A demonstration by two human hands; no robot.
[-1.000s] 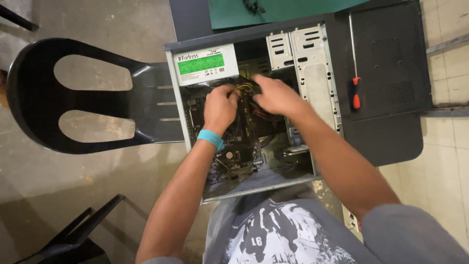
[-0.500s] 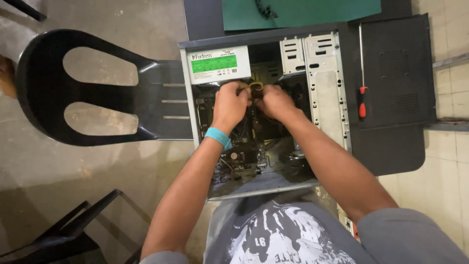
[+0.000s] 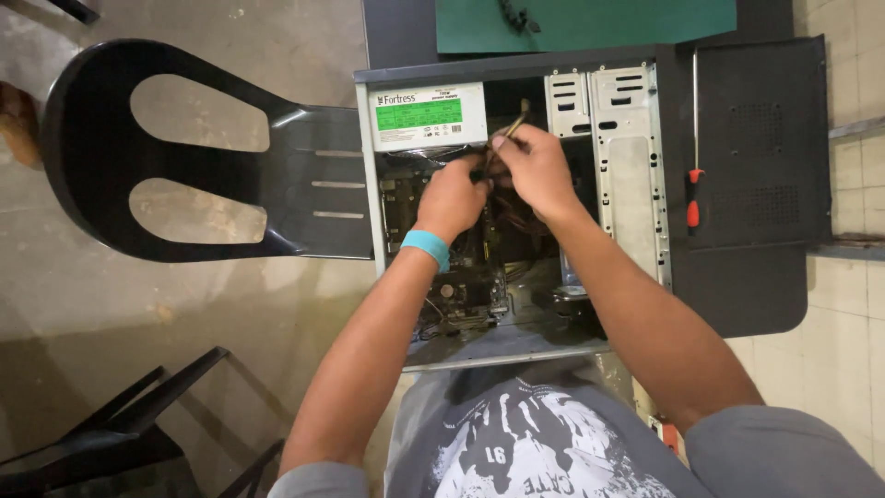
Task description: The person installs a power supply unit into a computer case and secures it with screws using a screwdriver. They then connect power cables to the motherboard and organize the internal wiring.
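An open desktop computer case (image 3: pixel 645 231) lies on its side in front of me. Both hands reach into it, just below the power supply with the green label (image 3: pixel 427 116). My left hand (image 3: pixel 452 198), with a blue wristband, is closed on a bundle of cables (image 3: pixel 484 171) over the motherboard (image 3: pixel 456 286). My right hand (image 3: pixel 535 166) pinches the same cables, and a connector end (image 3: pixel 518 118) sticks up from its fingers. Most of the bundle is hidden under the hands.
A red-handled screwdriver (image 3: pixel 693 184) lies on the black side panel (image 3: pixel 761 148) to the right of the case. A black plastic chair (image 3: pixel 184 157) stands to the left. A green mat (image 3: pixel 590 23) lies behind the case. Another black chair (image 3: pixel 120 433) is at lower left.
Both hands have drawn together near the power supply, and the right hand has lifted the cable end up from inside the case.
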